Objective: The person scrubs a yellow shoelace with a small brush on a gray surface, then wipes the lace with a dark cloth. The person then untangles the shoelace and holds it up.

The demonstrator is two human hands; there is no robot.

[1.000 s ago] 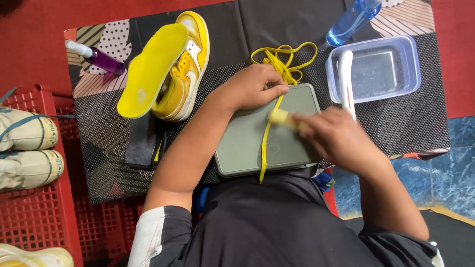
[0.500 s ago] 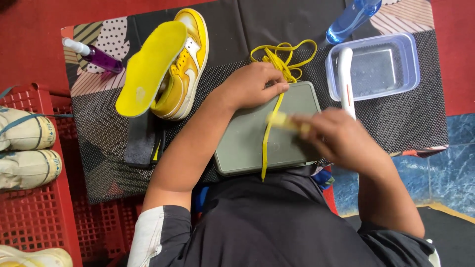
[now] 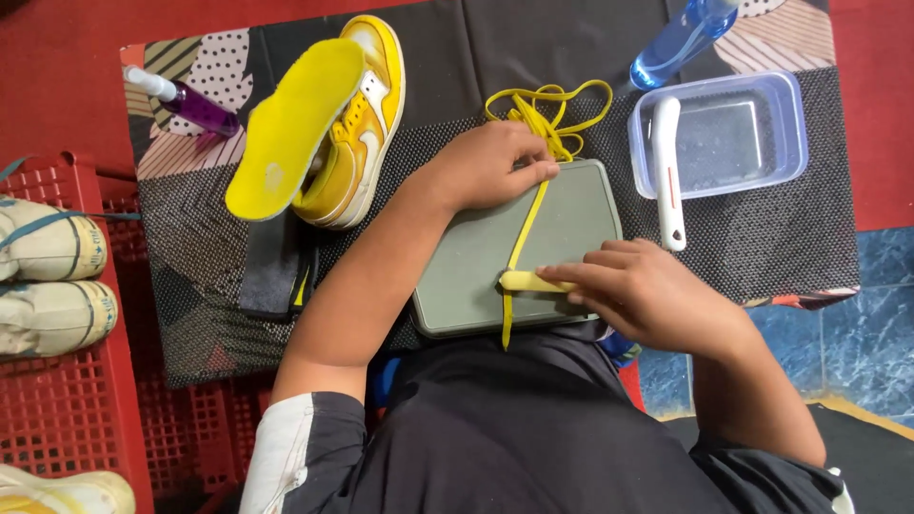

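Head view showed the left hand [image 3: 490,167] pinning a yellow lace [image 3: 526,228] running lengthwise down the grey board [image 3: 476,276], right hand [image 3: 647,290] fingers closed on a small brush [image 3: 528,282].

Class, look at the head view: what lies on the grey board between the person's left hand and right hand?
A taut stretch of the yellow shoelace runs across the grey board from the left hand down to the right hand, which presses a small yellow brush onto it.
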